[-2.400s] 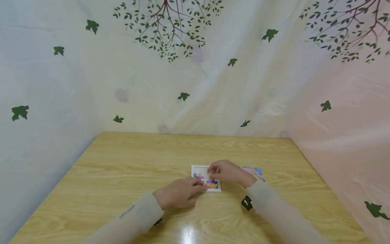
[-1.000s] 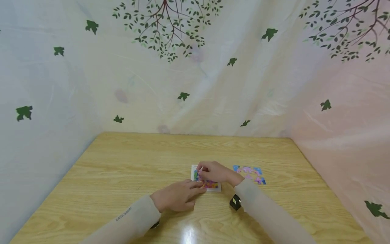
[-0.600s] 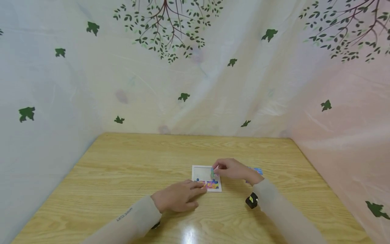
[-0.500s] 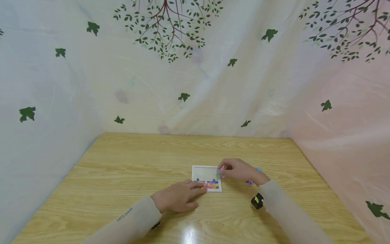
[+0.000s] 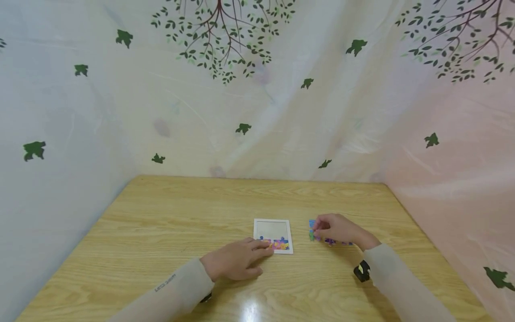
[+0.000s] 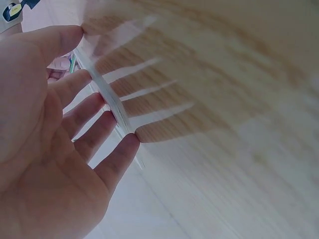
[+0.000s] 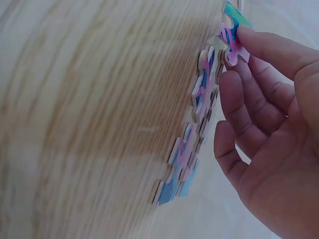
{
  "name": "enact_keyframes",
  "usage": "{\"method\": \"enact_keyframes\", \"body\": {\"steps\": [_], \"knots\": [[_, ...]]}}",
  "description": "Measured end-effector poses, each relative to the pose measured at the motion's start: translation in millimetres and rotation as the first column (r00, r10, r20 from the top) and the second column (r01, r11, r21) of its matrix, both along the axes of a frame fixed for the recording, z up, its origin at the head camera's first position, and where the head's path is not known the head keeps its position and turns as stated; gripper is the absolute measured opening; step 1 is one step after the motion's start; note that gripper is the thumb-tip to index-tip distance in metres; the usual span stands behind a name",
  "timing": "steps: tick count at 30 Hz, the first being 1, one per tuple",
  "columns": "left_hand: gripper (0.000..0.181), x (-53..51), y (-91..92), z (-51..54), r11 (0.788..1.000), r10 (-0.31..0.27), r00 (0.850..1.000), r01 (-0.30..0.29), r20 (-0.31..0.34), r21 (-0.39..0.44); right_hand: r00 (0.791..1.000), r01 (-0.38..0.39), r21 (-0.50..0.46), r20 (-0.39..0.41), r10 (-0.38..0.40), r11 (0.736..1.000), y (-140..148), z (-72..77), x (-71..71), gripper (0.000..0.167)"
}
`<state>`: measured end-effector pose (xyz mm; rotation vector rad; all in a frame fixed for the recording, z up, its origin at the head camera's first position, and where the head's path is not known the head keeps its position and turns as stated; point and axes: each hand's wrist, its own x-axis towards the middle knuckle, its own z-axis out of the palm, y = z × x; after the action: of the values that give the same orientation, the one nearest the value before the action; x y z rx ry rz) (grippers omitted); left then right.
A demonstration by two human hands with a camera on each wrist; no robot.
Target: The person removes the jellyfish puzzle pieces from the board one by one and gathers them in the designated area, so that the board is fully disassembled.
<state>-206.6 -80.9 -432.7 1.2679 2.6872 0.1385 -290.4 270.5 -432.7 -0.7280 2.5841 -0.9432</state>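
And here's the white puzzle tray [image 5: 273, 229], flat on the wooden table [image 5: 193, 210], part filled! The joined pieces [image 5: 280, 244], pink, yellow and purple, sit inside its near end, covering roughly four to eight o'clock on the tray's own dial, with blue tabs poking up past that row. From nine round through twelve to three, bare grey backing shows inside the rim.

In from eight o'clock comes the left hand [image 5: 237, 259], fingers spread, gripping nothing, the tips resting over the tray's near-left corner and hiding a bit of what lies in it.

Across to three o'clock, just beside the tray, the right hand [image 5: 339, 229], and it's a pinch! Thumb and finger have hold of a puzzle piece [image 7: 230, 37], green, blue and pink, outside the tray and tilted; the other fingers curl loosely. Towards seven o'clock from that piece in the right wrist view, loose pieces [image 7: 204, 84] lie in a close cluster on the wood, pink and blue; the hand hides too many to count.
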Motion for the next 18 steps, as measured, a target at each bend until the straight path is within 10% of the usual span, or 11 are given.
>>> {"method": "enact_keyframes", "body": {"steps": [18], "knots": [[0.053, -0.7, 2.5, 0.6, 0.999, -0.013, 0.999, 0.014, -0.036, 0.043, 1.000, 0.007, 0.012, 0.006, -0.007, 1.000, -1.5, -1.8, 2.5, 0.010]]}}
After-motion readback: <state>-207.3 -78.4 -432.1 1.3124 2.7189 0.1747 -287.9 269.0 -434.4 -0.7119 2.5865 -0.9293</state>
